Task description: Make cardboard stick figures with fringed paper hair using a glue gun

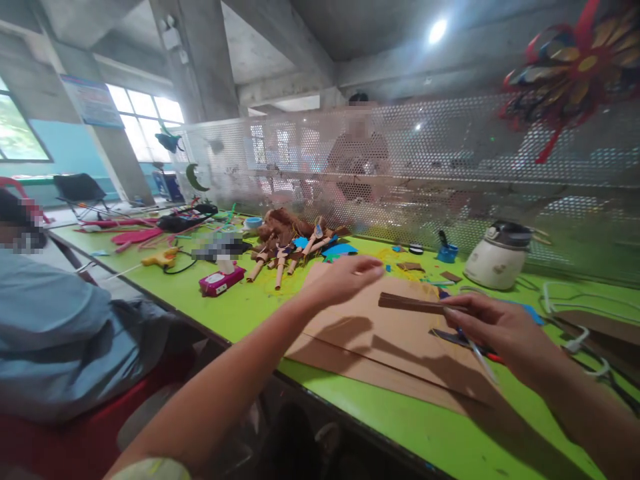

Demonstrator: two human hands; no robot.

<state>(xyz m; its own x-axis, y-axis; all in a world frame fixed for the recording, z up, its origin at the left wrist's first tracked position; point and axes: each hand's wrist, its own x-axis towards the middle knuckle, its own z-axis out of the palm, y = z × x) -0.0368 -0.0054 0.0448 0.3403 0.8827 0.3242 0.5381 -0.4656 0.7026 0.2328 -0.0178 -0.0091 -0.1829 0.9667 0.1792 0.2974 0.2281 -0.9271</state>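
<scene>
My right hand (pixel 493 317) pinches a narrow dark brown strip (pixel 410 303), which looks layered and points left above tan sheets (pixel 395 333). A thin whitish stick (pixel 483 360) slants down below this hand; whether the fingers also hold it I cannot tell. Under the strip's right end lie dark scissors (pixel 445 337), partly hidden by the hand. My left hand (pixel 347 280) hovers over the back left of the sheets, fingers loosely stretched and nothing visible in them. A gap separates it from the strip.
Brown doll-like figures (pixel 283 243) lie behind my left hand. A pink tissue pack (pixel 222 281) and a yellow glue gun (pixel 160 257) are farther left. At the right stand a white kettle (pixel 497 260) and a blue pot (pixel 447 253). A perforated screen (pixel 425 173) borders the table; a person sits left.
</scene>
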